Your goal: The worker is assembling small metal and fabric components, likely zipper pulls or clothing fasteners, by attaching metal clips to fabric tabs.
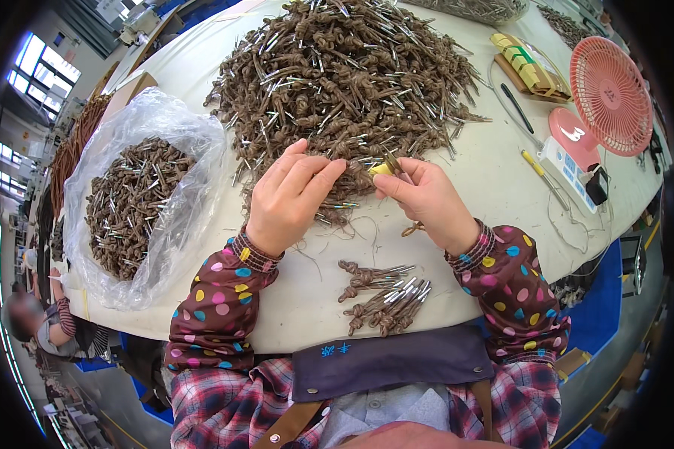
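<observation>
Both of our hands meet at the middle of the frame, just below the big heap of knotted brown cords (352, 75) with metal tips. Our left hand (288, 196) has its fingers curled and pressed together over a brown cord at the heap's lower edge. Our right hand (425, 198) pinches a small yellow tool (382, 169) between thumb and forefinger, its tip touching the same cord beside the left fingertips.

Below the hands, at lower centre, a small bunch of finished cords (386, 299) lies near the table's (307, 299) front edge, well apart from the heap, with bare tabletop between. At the left of the frame a clear plastic bag (146, 202) full of similar cords reaches close to the left rim of the table. At the upper right stand a pink fan (610, 93), a yellow block on a wooden tray (528, 67), a black pen (517, 107) and loose wires; open tabletop separates them from our right hand. Another person sits at the far lower left.
</observation>
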Demonstrator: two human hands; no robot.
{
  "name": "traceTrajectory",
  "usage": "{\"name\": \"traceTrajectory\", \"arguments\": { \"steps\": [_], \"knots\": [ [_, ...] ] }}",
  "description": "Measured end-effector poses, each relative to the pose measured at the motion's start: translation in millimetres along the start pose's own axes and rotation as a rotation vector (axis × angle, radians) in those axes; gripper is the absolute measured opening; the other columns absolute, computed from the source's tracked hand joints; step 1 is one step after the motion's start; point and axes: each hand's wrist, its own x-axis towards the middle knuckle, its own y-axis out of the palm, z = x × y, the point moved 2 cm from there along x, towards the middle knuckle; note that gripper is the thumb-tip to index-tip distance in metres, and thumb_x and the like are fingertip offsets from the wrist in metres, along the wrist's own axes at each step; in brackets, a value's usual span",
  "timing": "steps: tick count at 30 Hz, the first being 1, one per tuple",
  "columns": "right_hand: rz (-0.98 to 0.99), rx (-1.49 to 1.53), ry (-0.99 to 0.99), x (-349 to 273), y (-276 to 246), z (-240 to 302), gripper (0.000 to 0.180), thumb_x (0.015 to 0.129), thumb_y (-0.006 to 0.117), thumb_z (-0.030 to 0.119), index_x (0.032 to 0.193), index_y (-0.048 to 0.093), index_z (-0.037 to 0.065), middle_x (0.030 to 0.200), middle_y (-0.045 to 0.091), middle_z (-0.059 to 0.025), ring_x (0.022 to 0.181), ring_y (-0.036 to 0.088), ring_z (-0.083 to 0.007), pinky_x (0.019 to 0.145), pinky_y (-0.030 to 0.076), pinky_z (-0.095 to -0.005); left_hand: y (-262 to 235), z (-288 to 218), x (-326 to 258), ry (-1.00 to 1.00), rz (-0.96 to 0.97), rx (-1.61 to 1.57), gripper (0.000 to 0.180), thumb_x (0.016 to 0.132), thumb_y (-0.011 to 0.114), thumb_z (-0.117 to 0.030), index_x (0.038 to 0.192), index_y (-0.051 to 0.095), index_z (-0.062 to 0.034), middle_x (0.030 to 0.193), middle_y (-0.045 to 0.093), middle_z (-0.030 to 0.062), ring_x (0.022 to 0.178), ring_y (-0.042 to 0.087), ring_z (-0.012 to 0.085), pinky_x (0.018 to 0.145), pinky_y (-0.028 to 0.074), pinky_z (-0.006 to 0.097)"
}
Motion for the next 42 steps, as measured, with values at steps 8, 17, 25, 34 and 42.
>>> {"name": "traceTrajectory", "arguments": {
  "steps": [8,17,25,34,42],
  "knots": [
    [0.137,0.129,0.139,4.3,0.6,-2.7,0.025,0.088,0.065,0.03,0.098,0.064,0.007,0.08,0.062,0.0055,0.056,0.039,-0.0002,0.049,0.032,-0.0176,8.4,2.1,-2.5,-0.213,0.042,-0.258,0.021,0.076,0.066,0.002,0.094,0.057,-0.0032,0.088,0.063,0.0072,0.079,0.063,0.0241,0.074,0.055,0.033],
    [-0.205,-0.783,-0.554,-4.8,-6.2,31.4,0.038,0.089,0.059,0.042,0.093,0.055,0.004,0.08,0.058,-0.0099,0.067,0.062,-0.0251,0.057,0.047,-0.0317,1.4,1.1,5.1,-0.092,0.05,-0.247,0.019,0.078,0.065,0.006,0.093,0.056,-0.0022,0.087,0.065,0.0111,0.088,0.065,0.0299,0.074,0.054,0.034],
    [-0.124,-1.351,-0.774,-4.6,10.5,55.1,0.028,0.084,0.063,0.036,0.085,0.054,0.009,0.075,0.056,-0.005,0.063,0.062,-0.024,0.052,0.048,-0.0343,3.2,-1.5,5.5,-0.063,0.083,-0.2,0.02,0.077,0.067,0.0,0.092,0.054,-0.0034,0.083,0.06,0.0086,0.084,0.063,0.0286,0.075,0.054,0.035],
    [-0.033,-1.449,-0.88,-0.5,14.9,62.1,0.027,0.08,0.067,0.031,0.079,0.052,0.01,0.075,0.052,-0.0035,0.062,0.058,-0.0226,0.052,0.045,-0.0351,8.0,-2.0,2.1,-0.028,0.13,-0.212,0.017,0.079,0.066,-0.003,0.091,0.054,-0.0036,0.083,0.06,0.0084,0.084,0.062,0.0284,0.076,0.053,0.035],
    [-0.097,-1.036,-0.597,6.2,-3.7,44.6,0.031,0.081,0.071,0.029,0.096,0.057,0.006,0.085,0.059,-0.002,0.063,0.058,-0.0155,0.057,0.046,-0.0252,6.3,-1.0,-1.3,-0.385,0.077,-0.314,0.013,0.082,0.063,0.001,0.093,0.056,-0.0017,0.082,0.062,0.0095,0.076,0.065,0.0242,0.068,0.053,0.029]
  ]
}}
